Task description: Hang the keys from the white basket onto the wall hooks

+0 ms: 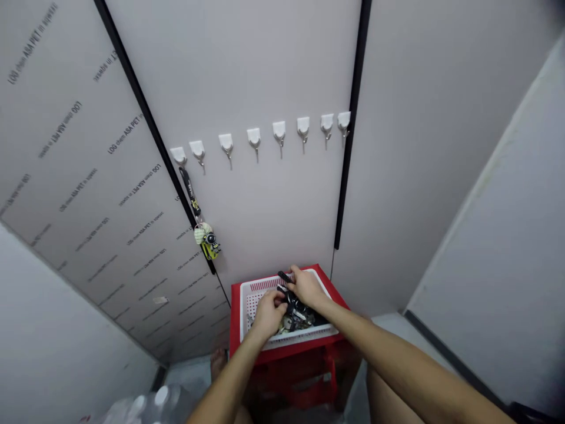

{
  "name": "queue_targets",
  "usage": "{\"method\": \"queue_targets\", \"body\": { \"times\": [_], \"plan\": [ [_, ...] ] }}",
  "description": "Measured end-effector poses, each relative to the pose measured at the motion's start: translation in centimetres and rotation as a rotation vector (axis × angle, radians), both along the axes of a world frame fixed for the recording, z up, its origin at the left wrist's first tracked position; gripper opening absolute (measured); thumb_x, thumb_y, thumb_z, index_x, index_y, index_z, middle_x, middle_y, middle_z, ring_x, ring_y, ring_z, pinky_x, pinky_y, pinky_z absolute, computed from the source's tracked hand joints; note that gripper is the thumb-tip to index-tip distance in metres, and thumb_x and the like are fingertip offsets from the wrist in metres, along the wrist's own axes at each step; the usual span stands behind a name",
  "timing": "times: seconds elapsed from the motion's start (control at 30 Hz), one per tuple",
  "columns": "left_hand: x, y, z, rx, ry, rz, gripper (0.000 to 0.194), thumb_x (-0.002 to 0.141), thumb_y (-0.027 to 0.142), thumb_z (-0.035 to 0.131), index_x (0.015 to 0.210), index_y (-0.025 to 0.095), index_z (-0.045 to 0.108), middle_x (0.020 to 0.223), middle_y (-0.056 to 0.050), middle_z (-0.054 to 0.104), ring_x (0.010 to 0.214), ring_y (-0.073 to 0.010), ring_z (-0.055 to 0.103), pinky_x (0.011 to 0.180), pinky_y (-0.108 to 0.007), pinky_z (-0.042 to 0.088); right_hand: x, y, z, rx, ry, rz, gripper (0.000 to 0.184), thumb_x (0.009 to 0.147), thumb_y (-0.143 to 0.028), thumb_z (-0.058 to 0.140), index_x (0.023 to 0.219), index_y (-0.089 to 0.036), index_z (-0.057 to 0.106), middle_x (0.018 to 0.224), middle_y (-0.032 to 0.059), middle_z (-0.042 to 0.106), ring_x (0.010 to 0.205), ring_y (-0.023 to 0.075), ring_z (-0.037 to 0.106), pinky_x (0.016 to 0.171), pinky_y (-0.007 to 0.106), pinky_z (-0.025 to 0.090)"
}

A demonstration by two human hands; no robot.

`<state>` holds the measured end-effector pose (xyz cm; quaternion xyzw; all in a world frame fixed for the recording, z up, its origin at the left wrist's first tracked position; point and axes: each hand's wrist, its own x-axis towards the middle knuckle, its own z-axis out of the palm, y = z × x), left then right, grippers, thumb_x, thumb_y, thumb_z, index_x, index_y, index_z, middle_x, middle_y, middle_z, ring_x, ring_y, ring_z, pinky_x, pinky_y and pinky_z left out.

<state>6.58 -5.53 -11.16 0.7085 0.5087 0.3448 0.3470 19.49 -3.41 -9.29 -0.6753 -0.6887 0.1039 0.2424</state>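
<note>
A white perforated basket sits on a red stool against the wall and holds a heap of dark keys and keychains. My left hand reaches into the basket with its fingers pinched on a dark item in the heap. My right hand is closed on a black strap that sticks out toward the wall. Above, a row of several white wall hooks runs across the panel. From the leftmost hook hangs a black lanyard with a yellow and white charm.
Grey wall panels with black seams enclose the corner. The left panel carries printed protective film. Clear plastic bottles lie on the floor at the lower left. My knee is beside the stool.
</note>
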Motion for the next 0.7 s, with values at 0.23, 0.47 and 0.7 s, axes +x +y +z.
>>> {"method": "queue_targets", "body": {
  "times": [0.23, 0.47, 0.7],
  "plan": [
    [-0.1, 0.2, 1.0, 0.088, -0.145, 0.079, 0.028, 0.060, 0.018, 0.046, 0.088, 0.015, 0.050, 0.086, -0.005, 0.054, 0.076, -0.0131, 0.047, 0.071, -0.026, 0.034, 0.5, 0.0, 3.3, -0.057, 0.546, 0.272, 0.013, 0.064, -0.022, 0.041, 0.073, -0.014, 0.047, 0.051, -0.0017, 0.051, 0.046, 0.0086, 0.046, 0.046, 0.019, 0.034],
    [0.7, 0.6, 5.0, 0.177, -0.184, -0.112, 0.022, 0.067, 0.029, 0.040, 0.071, 0.015, 0.057, 0.070, -0.003, 0.056, 0.070, -0.0138, 0.047, 0.066, -0.024, 0.034, -1.2, -1.5, 9.1, -0.002, 0.972, 0.430, 0.011, 0.060, -0.023, 0.046, 0.066, -0.014, 0.046, 0.054, -0.0038, 0.046, 0.047, 0.0056, 0.042, 0.049, 0.020, 0.036],
    [-1.1, 1.0, 11.6, 0.106, -0.482, -0.090, 0.020, 0.062, 0.030, 0.047, 0.070, 0.014, 0.057, 0.060, 0.000, 0.055, 0.057, -0.0097, 0.045, 0.055, -0.020, 0.033, -3.7, -0.8, 15.8, 0.100, 1.095, 0.520, 0.016, 0.058, -0.021, 0.048, 0.072, -0.013, 0.049, 0.057, -0.0033, 0.047, 0.052, 0.0057, 0.043, 0.051, 0.019, 0.036]
  ]
}}
